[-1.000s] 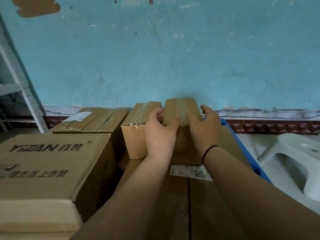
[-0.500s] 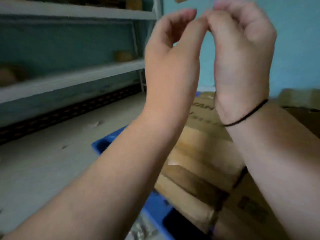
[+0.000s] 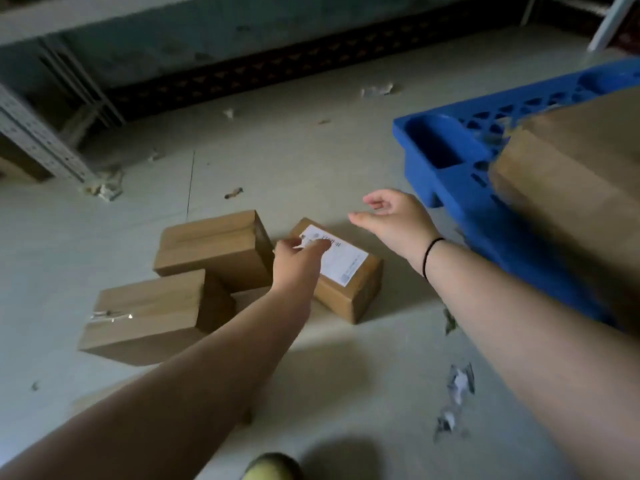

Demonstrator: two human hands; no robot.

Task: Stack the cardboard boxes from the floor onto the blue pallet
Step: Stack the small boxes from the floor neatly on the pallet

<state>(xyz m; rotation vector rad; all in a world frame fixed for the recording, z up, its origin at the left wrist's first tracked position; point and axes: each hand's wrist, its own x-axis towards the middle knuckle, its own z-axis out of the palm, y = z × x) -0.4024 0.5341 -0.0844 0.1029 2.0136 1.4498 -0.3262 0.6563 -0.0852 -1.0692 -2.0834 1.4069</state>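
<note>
Grey concrete floor (image 3: pixel 311 161) fills my view, my left hand (image 3: pixel 294 261) reaching open-fingered over the labelled cardboard box (image 3: pixel 341 271), my right hand (image 3: pixel 394 220) spread empty above it, the blue pallet (image 3: pixel 446 157) beyond.

Grey floor (image 3: pixel 311 161): 3 cardboard boxes (image 3: pixel 214 251), blue pallet (image 3: pixel 450 157) w/ boxes, paper scraps (image 3: pixel 457 382).

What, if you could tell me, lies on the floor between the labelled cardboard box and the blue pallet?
In the head view, only bare grey floor lies between the labelled box and the blue pallet; the open right hand hovers above that stretch.
</note>
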